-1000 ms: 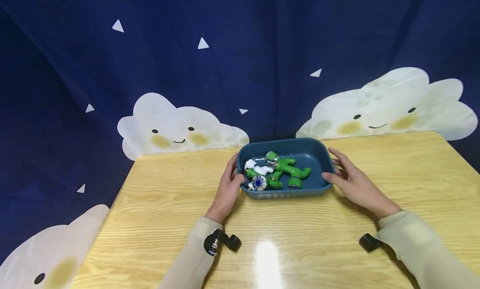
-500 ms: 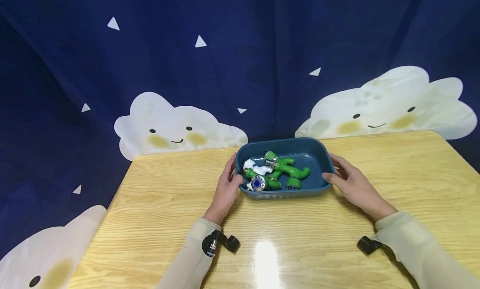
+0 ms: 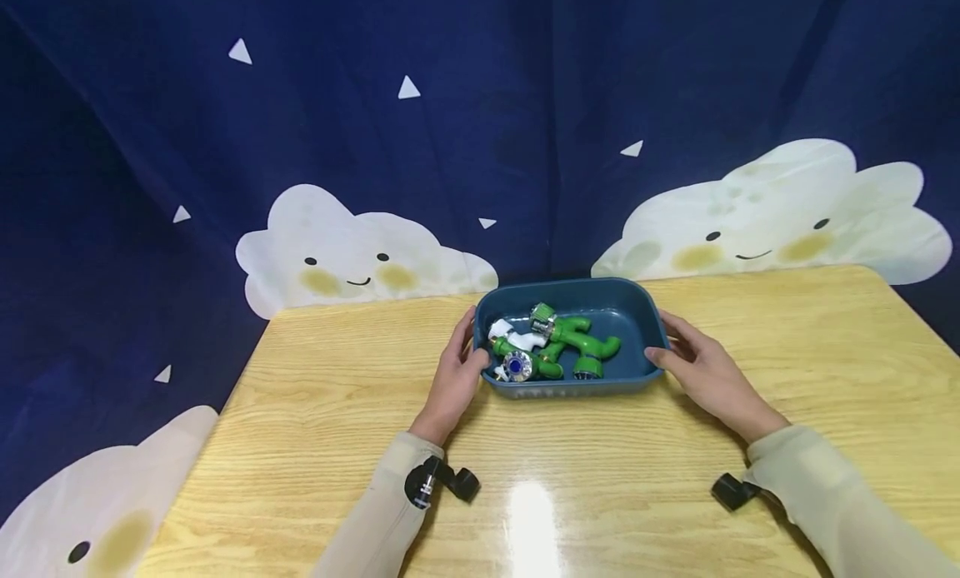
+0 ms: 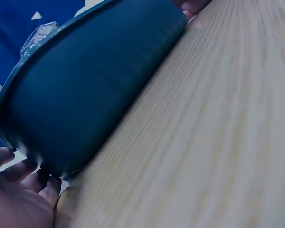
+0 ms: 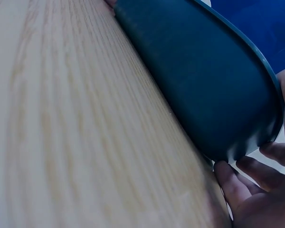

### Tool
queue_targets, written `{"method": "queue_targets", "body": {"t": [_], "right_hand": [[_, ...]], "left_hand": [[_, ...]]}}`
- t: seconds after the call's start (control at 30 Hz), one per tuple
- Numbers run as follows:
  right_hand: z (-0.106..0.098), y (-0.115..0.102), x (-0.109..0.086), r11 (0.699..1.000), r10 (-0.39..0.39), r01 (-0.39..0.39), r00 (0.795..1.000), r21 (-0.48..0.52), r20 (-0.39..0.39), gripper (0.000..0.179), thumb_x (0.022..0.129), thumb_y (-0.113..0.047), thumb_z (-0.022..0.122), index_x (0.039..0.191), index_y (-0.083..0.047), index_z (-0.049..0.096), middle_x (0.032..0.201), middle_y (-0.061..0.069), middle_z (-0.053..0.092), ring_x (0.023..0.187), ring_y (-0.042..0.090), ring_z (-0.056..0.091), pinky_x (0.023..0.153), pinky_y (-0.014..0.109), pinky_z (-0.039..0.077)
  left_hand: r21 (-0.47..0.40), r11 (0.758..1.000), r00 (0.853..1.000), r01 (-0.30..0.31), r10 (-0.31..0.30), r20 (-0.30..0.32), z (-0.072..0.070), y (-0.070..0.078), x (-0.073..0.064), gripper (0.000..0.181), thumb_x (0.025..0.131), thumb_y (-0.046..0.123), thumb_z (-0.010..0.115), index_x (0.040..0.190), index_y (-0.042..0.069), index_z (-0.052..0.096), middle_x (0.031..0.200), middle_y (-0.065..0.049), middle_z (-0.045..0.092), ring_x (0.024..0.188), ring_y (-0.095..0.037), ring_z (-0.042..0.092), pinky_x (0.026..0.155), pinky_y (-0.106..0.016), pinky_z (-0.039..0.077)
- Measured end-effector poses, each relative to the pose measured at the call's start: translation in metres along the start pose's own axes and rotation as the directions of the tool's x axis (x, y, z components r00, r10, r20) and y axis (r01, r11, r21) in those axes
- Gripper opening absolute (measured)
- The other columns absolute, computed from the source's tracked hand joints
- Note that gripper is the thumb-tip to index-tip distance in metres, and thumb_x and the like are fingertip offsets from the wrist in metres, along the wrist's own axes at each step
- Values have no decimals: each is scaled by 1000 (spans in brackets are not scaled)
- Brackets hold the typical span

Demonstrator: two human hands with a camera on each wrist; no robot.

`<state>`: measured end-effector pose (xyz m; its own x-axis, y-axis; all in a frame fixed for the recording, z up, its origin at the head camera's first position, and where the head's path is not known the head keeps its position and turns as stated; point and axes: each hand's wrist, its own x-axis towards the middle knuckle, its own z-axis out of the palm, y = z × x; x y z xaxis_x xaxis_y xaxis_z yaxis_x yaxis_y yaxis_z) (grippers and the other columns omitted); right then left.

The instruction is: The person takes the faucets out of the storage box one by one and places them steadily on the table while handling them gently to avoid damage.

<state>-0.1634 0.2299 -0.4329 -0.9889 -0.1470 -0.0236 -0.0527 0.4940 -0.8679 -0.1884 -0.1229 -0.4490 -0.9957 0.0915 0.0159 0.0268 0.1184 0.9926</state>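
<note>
A dark blue-green plastic bin sits on the table in the head view. Its left end is held by my left hand, thumb at the rim and fingers on the outer wall. My right hand grips the opposite end the same way. Several tap-like fittings lie jumbled inside, mostly on the left. They include green ones with knobs and curved spouts, and a white one partly hidden beneath. Both wrist views show fingertips against the bin's outer wall, low near the table.
The light wood table extends around the bin on both sides and in front. Right behind it hangs a dark blue curtain printed with clouds. A small black wrist camera juts from the left sleeve, another from the right.
The head view shifts slightly. Both hands keep hold of the bin, which stays where it is with its contents unmoved.
</note>
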Motion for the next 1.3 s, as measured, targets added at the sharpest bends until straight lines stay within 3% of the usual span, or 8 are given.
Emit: {"method": "queue_targets", "body": {"t": [0.4,0.57,0.77,0.93,1.17,1.23,1.3], "right_hand": [[0,5,2,1000,0,0,1000,-12,-7,70,104,-38,59,165,-21,28,162,22,42,144,44,49,89,5,41],[-1,5,2,1000,2,-2,1000,-31,-4,69,105,-39,58,165,-23,28,163,21,42,144,45,48,102,25,48],[-3,2,1,1000,0,1,1000,-29,10,69,104,-41,59,164,-22,29,163,22,41,145,47,46,108,39,49],[-3,-1,3,1000,11,-11,1000,-3,18,73,103,-44,61,164,-20,30,165,21,39,148,50,41,115,63,39],[-3,-2,1,1000,24,-24,1000,-11,20,74,102,-45,61,164,-17,31,164,21,40,148,49,41,118,63,36],[-4,-2,0,1000,21,-20,1000,-20,21,72,103,-43,61,163,-17,31,163,21,41,147,47,43,116,57,40],[-5,-2,-1,1000,16,-15,1000,-20,21,71,103,-42,60,163,-17,32,163,20,42,146,45,45,111,40,49]], "left_hand": [[-35,999,1000,-3,3,17,1,1,0,79,90,8,50,163,31,29,164,-1,41,148,-22,45,110,-35,41],[-36,999,1000,-13,14,27,2,1,0,78,92,8,49,164,28,27,163,-2,41,147,-22,47,109,-34,42],[-43,999,999,-5,7,41,-1,2,-1,79,91,7,50,165,24,26,161,-3,41,140,-21,50,102,-29,44],[-31,999,999,-8,9,44,-6,5,1,76,92,7,50,162,29,29,160,-3,41,138,-21,50,103,-32,44],[30,1000,995,-3,0,96,-7,10,0,77,96,9,48,166,23,19,167,-6,31,146,-26,45,107,-35,43],[34,999,994,4,-7,111,-6,11,-1,77,97,8,48,166,24,17,168,-5,30,146,-25,46,104,-34,45],[36,999,992,-4,-1,125,-5,12,-1,76,98,7,47,166,24,16,167,-5,30,145,-26,47,102,-33,45]]}}
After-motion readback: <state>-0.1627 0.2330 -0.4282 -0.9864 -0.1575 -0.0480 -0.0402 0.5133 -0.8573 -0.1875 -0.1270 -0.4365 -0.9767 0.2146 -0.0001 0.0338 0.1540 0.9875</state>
